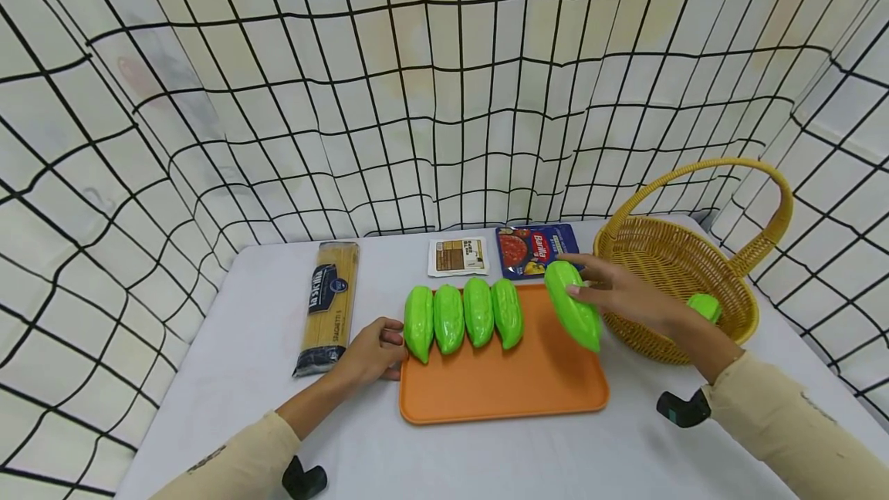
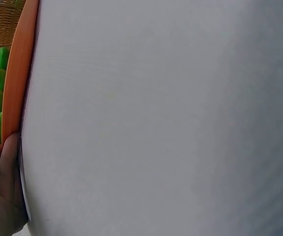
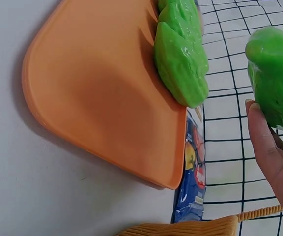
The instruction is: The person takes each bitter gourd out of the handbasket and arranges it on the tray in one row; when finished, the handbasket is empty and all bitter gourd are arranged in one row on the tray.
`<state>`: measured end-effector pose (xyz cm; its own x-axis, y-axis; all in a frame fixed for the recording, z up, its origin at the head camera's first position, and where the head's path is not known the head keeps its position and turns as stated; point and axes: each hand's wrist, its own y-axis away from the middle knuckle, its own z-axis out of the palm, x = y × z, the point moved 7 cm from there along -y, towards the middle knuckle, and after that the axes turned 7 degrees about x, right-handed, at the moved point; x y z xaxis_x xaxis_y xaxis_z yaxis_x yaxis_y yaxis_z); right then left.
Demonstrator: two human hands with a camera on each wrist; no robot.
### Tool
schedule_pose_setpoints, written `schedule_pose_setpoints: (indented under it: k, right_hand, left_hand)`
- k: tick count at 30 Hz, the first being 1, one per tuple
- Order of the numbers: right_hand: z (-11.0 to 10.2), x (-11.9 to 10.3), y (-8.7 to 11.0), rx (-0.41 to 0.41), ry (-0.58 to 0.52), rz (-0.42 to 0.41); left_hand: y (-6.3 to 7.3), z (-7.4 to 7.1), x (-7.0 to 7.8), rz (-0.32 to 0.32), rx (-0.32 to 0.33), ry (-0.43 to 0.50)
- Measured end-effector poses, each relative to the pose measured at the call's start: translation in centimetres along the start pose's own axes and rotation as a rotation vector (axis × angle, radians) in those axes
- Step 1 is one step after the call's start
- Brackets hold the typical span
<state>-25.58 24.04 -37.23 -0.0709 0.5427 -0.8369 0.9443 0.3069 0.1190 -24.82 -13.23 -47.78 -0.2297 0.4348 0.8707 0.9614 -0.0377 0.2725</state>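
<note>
In the head view my right hand (image 1: 614, 292) grips a glossy bright green, ridged vegetable shape (image 1: 573, 307) with a pointed end, held above the right part of an orange tray (image 1: 500, 392). The right wrist view shows this green vegetable (image 3: 275, 73) raised off the tray, thumb and fingers (image 3: 264, 140) around it. Several similar green vegetables (image 1: 448, 320) lie side by side along the tray's back left. At the tray's left edge, my left hand (image 1: 371, 352) pinches the rim, its fingers (image 2: 9, 164) against the tray side (image 2: 18, 73) in the left wrist view.
A wicker basket (image 1: 628, 339) with a tall handle stands right of the tray, another green piece (image 1: 704, 305) inside. Behind the tray lie a blue Barilla pouch (image 1: 536, 249) and a small white-and-brown packet (image 1: 458, 256). A spaghetti pack (image 1: 328, 307) lies left. Black netting (image 1: 458, 110) encloses the table.
</note>
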Motion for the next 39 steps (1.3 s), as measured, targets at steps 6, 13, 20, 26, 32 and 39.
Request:
schedule_pose_setpoints:
  k: [6, 13, 20, 26, 32, 39]
  right_hand:
    - [0.5, 0.5, -0.7, 0.021, -0.013, 0.047]
    - [1.4, 0.7, -1.6, 0.03, -0.04, 0.066]
    - [2.4, 1.5, -2.7, 0.036, -0.075, 0.096]
    - [3.1, 2.5, -3.8, 0.028, -0.097, 0.135]
    - [3.2, 3.3, -4.7, 0.05, -0.062, 0.153]
    - [3.3, 3.7, -5.8, 0.087, -0.018, 0.155]
  left_hand:
    - [0.0, 0.1, 0.0, -0.002, -0.003, 0.004]
    - [0.0, 0.2, 0.1, 0.003, -0.007, 0.005]
    - [0.0, 0.2, 0.0, 0.015, 0.0, 0.025]
    - [0.0, 0.1, 0.0, 0.016, 0.006, 0.021]
    - [0.1, 0.1, 0.0, 0.005, 0.003, 0.013]
    - [0.0, 0.0, -0.2, 0.006, -0.001, 0.027]
